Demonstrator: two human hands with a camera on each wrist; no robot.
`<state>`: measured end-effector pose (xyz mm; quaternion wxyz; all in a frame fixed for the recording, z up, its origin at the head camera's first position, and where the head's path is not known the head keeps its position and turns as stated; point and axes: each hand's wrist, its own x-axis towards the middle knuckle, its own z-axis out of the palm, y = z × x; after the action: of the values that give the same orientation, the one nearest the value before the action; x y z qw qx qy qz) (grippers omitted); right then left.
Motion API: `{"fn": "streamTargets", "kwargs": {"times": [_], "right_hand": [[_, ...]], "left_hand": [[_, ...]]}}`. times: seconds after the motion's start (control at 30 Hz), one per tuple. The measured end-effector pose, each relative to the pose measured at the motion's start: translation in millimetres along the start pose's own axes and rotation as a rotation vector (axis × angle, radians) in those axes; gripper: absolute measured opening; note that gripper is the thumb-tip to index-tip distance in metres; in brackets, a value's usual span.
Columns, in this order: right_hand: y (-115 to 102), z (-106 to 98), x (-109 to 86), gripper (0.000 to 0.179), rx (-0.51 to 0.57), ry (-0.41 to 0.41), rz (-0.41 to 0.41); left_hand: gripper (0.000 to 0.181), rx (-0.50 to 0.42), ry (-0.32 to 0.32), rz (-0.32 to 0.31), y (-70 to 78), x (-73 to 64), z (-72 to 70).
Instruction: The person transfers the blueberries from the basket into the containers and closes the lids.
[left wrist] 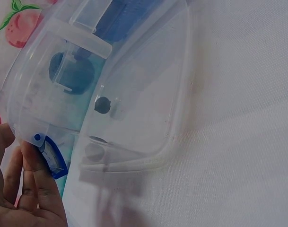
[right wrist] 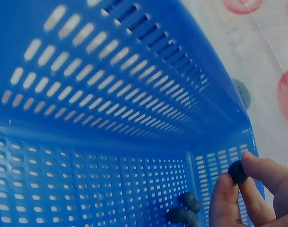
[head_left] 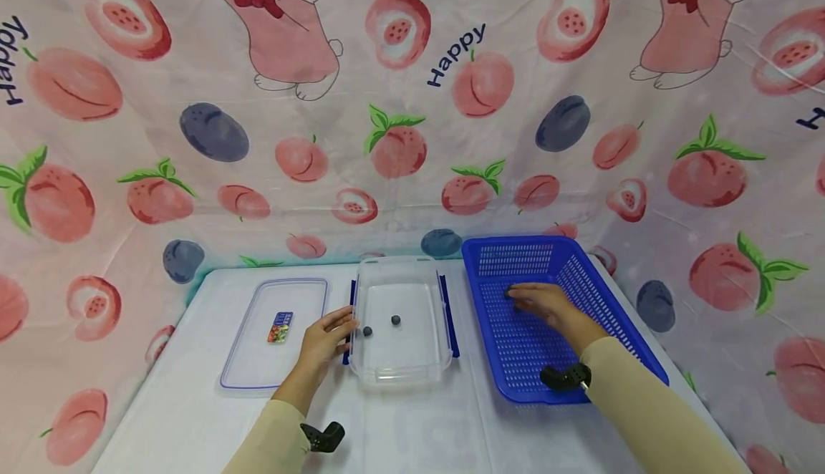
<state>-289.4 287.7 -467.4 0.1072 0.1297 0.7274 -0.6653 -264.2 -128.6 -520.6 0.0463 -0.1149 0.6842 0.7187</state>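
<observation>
My left hand (head_left: 324, 338) holds the left side of a clear plastic food box (head_left: 402, 370), its fingertips at the rim beside a blue latch (left wrist: 53, 158). Inside the box lie two blueberries, one blueberry (head_left: 396, 320) near the middle and another blueberry (head_left: 367, 331) by the left wall. Over at the blue basket (head_left: 509, 381), my right hand (head_left: 544, 302) reaches in over the far part. Between thumb and fingers it pinches a dark round blueberry (right wrist: 238, 172). Below that hand, several more blueberries (right wrist: 184, 213) are clustered on the basket floor.
Left of the box, a clear lid (head_left: 241, 359) with a blue seal lies flat on the white table (head_left: 412, 431), bearing a colourful label (head_left: 280, 327). Another blue latch (head_left: 449, 316) hangs out at the box's right side. A fruit-patterned curtain (head_left: 399, 102) stands behind and beside the table.
</observation>
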Motion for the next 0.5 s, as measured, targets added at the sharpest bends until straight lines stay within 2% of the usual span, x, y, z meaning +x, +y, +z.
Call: {"fn": "streamTargets", "kwargs": {"times": [0.17, 0.5], "right_hand": [[-1.2, 7.4, -3.9, 0.054, 0.016, -0.056, -0.049], [-6.4, 29.7, -14.1, 0.054, -0.127, -0.084, -0.074]], "left_hand": [[0.046, -0.004, -0.004, 0.002, -0.1, 0.2, 0.3], [0.046, -0.009, -0.014, 0.005, -0.1, 0.7, -0.5]]}}
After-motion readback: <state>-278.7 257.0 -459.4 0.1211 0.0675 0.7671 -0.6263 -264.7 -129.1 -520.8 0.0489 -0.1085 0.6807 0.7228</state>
